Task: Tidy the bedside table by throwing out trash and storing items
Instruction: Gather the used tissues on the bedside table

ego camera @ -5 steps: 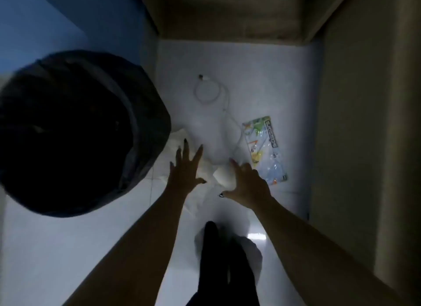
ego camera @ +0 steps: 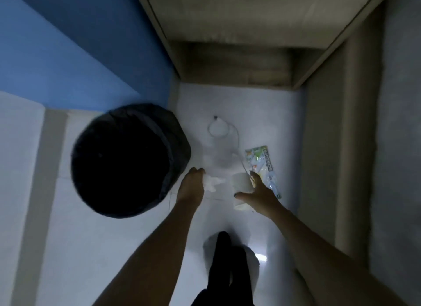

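By bin (ego camera: 176,144) rim, L hand (ego camera: 191,188) grips tissue (ego camera: 212,183), R hand (ego camera: 258,195) roll (ego camera: 241,183).

head view | from above — facing steeply down | floor (ego camera: 79,248) well below

Left hand (ego camera: 191,188) grips crumpled tissue (ego camera: 213,184) beside black bin (ego camera: 127,160); right hand (ego camera: 258,195) holds paper roll (ego camera: 241,182) near wrapper (ego camera: 264,161).

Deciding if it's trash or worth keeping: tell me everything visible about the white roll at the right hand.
The white roll looks like tissue paper wound into a short cylinder, dim and blurred. The right hand grips it, thumb on the near side, fingers on the far side. Whether it rests on the pale floor cannot be told.
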Available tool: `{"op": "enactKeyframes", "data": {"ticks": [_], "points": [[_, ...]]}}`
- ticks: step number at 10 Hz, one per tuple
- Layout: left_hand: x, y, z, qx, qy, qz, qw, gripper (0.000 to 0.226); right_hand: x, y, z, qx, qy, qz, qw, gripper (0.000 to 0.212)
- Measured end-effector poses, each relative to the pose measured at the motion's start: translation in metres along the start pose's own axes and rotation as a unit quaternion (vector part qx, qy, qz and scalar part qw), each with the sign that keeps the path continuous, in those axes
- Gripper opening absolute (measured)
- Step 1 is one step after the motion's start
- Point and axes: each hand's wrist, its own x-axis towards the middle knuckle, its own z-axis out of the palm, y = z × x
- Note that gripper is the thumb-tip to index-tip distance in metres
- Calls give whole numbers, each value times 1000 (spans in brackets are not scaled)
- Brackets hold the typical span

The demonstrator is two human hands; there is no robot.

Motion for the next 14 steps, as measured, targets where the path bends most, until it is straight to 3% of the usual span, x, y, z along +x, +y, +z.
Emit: {"op": "enactKeyframes", "data": {"ticks": [1, 3, 5, 8, 9, 10, 11, 12, 13, 14], "points": [[-27, 34, -63, -31, 16, 1, 999, 21, -45, -46, -36, 117, -10, 49, 992, 71], [-48, 78, -138, -49, 40, 13, 998, 22, -84, -106, -89, 140, -25, 44, 989, 36], [-51, 81, -146, -40, 40, 15, 998, 26, -75, -109, -94, 87, -36, 38, 995, 41], [-79, 88, -165, -70, 0, -26, 997, 16, -115, -107, -111, 131, -37, 78, 988, 39], [-81, 116, -217, -30, 10, -2, 1000, 25, -148, -144, -148, 99, -22, 18, 995, 33], [-64, 160, -286, -50, 52, 21, 997, 28, -167, -199, -208, 40, -10, -58, 997, 51], [-38, 205, -355, -104, 111, 45, 987, 38, -194, -273, -263, 6, -2, -106, 994, 51], [-5, 251, -420, -164, 127, 74, 976, 32, -211, -353, -308, 167, 40, -109, 979, 36], [41, 289, -475, -211, 162, 104, 958, 28, -202, -407, -343, 221, 46, -114, 968, 32], [91, 314, -507, -214, 182, 117, 953, 32, -138, -455, -382, 249, 92, -112, 958, 51]]}}
